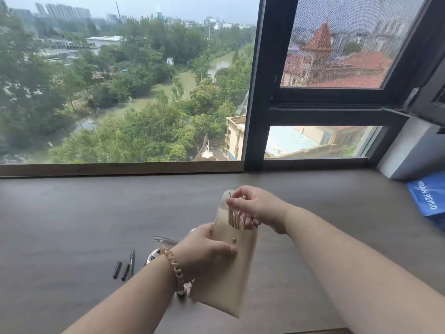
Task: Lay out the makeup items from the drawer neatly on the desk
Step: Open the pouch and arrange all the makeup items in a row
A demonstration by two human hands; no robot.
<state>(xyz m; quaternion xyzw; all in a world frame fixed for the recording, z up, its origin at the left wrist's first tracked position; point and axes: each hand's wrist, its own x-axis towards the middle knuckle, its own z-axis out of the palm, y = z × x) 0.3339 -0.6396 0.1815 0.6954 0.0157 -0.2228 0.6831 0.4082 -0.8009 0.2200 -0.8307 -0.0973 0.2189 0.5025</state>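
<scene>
Above the near middle of the desk [72, 225], the beige pouch [231, 273] was held in the air. It was tilted, with its open mouth turned up and away from me and its flap lifted. On my screen the left hand [207, 249] gripped the pouch from its left side, the thumb lying across the front just beside the gold snap [233, 240]. The right hand [257, 206] was at the mouth of the pouch, its fingers curled around the gold handles [234, 219] that stood out of the opening. I could not tell what kind of tools these handles belonged to.

A bead bracelet [174, 266] sat on the left wrist. Left of this wrist, on the desk, a black pen [132, 262] lay pointing away from me, and two short black pieces [117, 270] lay just beside it, nearly parallel to it. Behind the wrist I saw a clear tube [166, 241] and a round shiny thing [153, 256]. The left arm covered part of both, so I could not name them better. The pouch and the arm also hid the desk surface under them.

At the far right edge a blue bag [428, 196] with white letters lay on the desk, well apart from the hands. Beyond the desk stood a large window [120, 80] with trees and water outside, a dark frame [255, 92], and an insect screen [342, 44] on the right.
</scene>
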